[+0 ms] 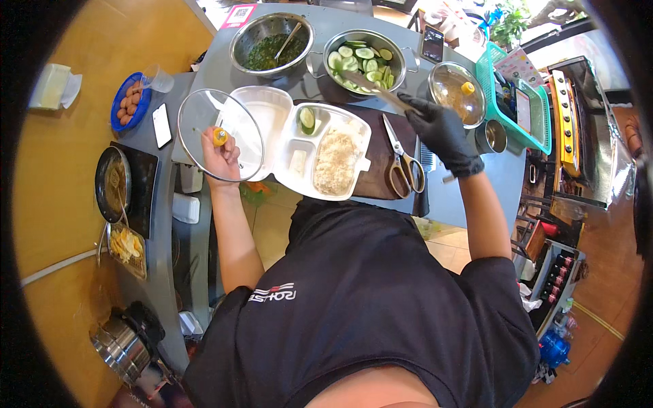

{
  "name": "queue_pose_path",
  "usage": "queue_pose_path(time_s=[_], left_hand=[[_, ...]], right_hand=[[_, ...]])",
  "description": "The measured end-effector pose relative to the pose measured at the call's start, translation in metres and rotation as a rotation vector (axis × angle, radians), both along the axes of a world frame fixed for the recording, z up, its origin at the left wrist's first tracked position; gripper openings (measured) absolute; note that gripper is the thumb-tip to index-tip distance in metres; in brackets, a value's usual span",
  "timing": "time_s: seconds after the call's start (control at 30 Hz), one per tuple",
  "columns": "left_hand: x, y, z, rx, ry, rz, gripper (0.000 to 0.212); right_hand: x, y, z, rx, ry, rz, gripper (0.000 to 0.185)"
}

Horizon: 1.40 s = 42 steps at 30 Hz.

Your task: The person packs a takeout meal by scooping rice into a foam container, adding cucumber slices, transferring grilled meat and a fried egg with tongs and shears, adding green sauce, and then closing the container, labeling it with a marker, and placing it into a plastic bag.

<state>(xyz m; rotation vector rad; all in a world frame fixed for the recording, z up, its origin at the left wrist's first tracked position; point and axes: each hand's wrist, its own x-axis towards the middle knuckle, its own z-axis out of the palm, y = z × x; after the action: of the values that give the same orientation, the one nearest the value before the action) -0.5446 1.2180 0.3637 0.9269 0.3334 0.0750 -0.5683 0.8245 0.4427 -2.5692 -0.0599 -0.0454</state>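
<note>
My left hand (pixel 224 155) is bare and grips the yellow knob of a clear glass lid (pixel 191 148), held tilted left of a white foam takeaway box (pixel 363 148). The box lies unfolded, with rice (pixel 336 158) in its large compartment. Cucumber slices (pixel 307 120) sit in one small compartment and a pale piece (pixel 298 163) in the other. My right hand (pixel 433 127), in a black glove, holds a blurred metal utensil (pixel 380 92), perhaps tongs. The utensil's far end reaches over a steel pot (pixel 403 61) of sliced cucumber. Kitchen scissors (pixel 400 158) lie on a dark board (pixel 371 183).
Beyond the box stands a steel bowl (pixel 306 25) of chopped greens with a spoon. At right are a lidded pot (pixel 449 92), a steel cup (pixel 491 136) and a teal basket (pixel 541 140). Eggs (pixel 130 102), a phone (pixel 162 126) and a frying pan (pixel 112 183) are at left.
</note>
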Motion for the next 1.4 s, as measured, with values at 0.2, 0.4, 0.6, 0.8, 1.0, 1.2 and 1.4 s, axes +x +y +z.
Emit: queue_pose_path(time_s=[0.2,0.4,0.6,0.8,1.0,1.2,1.4], left_hand=[[0.011,-0.01,0.005,0.01,-0.076,-0.132,0.025],[0.035,-0.051,0.013,0.084,-0.098,-0.116,0.023],[0.097,-0.126,0.02,0.663,-0.518,-0.349,0.015],[0.14,-0.235,0.022,1.625,-0.668,-0.504,0.033],[0.179,-0.255,-0.007,1.764,-0.653,-0.515,0.031],[0.177,-0.26,-0.008,1.81,-0.648,-0.628,0.031],[0.17,-0.28,0.005,1.934,-0.56,-0.675,0.037]], right_hand=[[-0.052,0.054,-0.033,-0.037,-0.139,0.311,0.033],[-0.072,0.072,-0.02,-0.171,0.026,0.279,0.041],[-0.102,0.039,-0.036,0.238,-0.092,-0.27,0.038],[-0.141,0.006,-0.048,0.32,-0.224,-0.666,0.042],[-0.184,0.01,-0.072,0.35,-0.045,-0.831,0.042],[-0.164,0.036,-0.088,0.118,-0.161,-0.655,0.041],[-0.146,0.02,-0.138,-0.165,-0.126,-0.442,0.03]])
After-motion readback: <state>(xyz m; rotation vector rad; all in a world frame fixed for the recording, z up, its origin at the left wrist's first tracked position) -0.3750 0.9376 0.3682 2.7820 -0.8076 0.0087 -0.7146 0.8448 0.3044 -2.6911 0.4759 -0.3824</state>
